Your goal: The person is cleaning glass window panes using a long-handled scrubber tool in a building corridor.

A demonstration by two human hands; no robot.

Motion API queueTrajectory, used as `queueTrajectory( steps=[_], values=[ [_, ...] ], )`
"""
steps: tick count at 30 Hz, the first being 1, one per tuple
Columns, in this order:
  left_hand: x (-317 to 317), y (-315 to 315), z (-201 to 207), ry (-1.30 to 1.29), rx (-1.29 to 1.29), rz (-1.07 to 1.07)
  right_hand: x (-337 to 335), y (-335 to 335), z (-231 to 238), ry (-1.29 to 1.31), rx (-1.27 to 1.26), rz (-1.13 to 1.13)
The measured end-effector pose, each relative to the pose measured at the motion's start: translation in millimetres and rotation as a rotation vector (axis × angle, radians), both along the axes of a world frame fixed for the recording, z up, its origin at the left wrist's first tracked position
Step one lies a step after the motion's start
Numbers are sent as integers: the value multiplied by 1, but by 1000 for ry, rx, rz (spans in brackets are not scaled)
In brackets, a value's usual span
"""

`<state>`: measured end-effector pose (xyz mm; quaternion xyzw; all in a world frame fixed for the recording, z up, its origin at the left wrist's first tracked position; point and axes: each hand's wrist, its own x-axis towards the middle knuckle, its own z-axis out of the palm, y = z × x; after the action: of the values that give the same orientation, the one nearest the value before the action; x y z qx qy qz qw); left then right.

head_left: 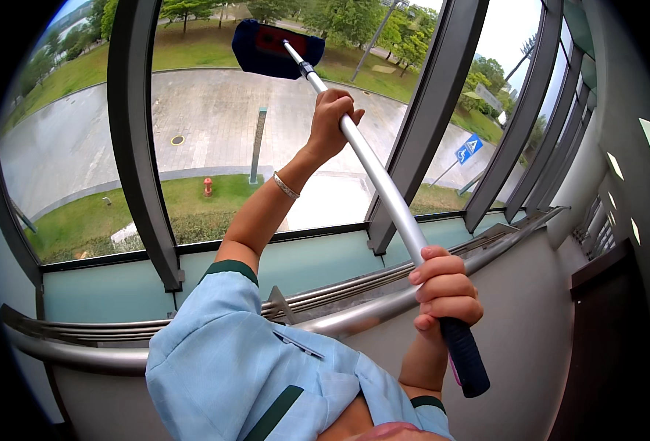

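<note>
A long-handled window mop (387, 187) slants across the view, its silver pole running from lower right to upper left. Its flat dark-blue cloth head (270, 62), with a red patch in the middle, is up at the tall window pane (222, 125); whether it touches the glass I cannot tell. Higher on the pole, my left hand (332, 121) is closed around the metal, a bracelet at its wrist. My right hand (446, 287) wraps the pole lower down, just above and partly over the dark padded grip (465, 360).
Dark upright window frames (134, 147) divide the panes. Below the glass runs a round metal handrail (354, 320) beside a slim set of metal bars (222, 316). A grey wall stands at right, near a dark brown panel (604, 331). Outside are paving, grass and a red hydrant (207, 187).
</note>
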<state>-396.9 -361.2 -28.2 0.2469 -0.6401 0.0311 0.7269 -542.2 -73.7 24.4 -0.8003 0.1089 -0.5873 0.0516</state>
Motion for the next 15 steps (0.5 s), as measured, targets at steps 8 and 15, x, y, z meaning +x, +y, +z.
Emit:
queueTrajectory(
  steps=[8,15],
  values=[
    [-7,-89,60,-308,-16,136,-38,-74,7,-116,-42,-17],
    [-52,-81,46,-252,-99,146,-85,-74,30,-82,-40,63]
  ],
)
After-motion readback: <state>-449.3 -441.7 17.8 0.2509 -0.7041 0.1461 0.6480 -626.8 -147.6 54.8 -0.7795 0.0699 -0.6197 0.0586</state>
